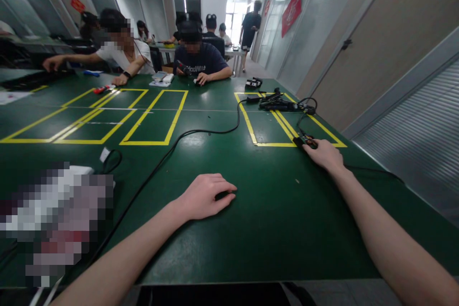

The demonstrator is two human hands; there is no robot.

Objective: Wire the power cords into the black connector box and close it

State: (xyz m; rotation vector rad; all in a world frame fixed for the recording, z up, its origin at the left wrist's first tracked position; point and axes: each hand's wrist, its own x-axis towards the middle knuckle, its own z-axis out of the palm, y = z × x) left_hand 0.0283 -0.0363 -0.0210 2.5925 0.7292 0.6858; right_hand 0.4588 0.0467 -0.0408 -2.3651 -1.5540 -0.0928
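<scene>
- Roughly, w/ 12 o'clock straight ahead of the wearer: green table (251,244) has its near edge at 6, running side to side; R edge slants away from 4 up to 1, beside the wall.
- Room: a wide stretch of green top lies btwn the hands & down to the near edge; much less on R hand's 3 o'clock side, where the table edge is near.
- L hand (210,196): just off 12, low over/on the top, fingers together pointing to 3, forearm in from 7. Thumb & index a little apart; nothing visible btwn them.
- R hand (324,155): at 1, arm stretched out from 4, fingers pointing to 10. Thumb & fingers closed on the small blk piece (298,142); how firmly, can't tell.
- That piece sits at the near line of the R yellow tape box (274,145), w/ thin wiring leading twd 12.
- Blk cable clump (276,103): btwn 12 & 1, past R hand, inside/over the box's far part.
- Long blk cable (193,131): from clump, curves down past L hand's 10 side twd 7.
- Pixelated bundle (71,210): at 10, nr L forearm; details hidden.
- Co-worker (201,57): 12, far side, both hands on small items.
</scene>
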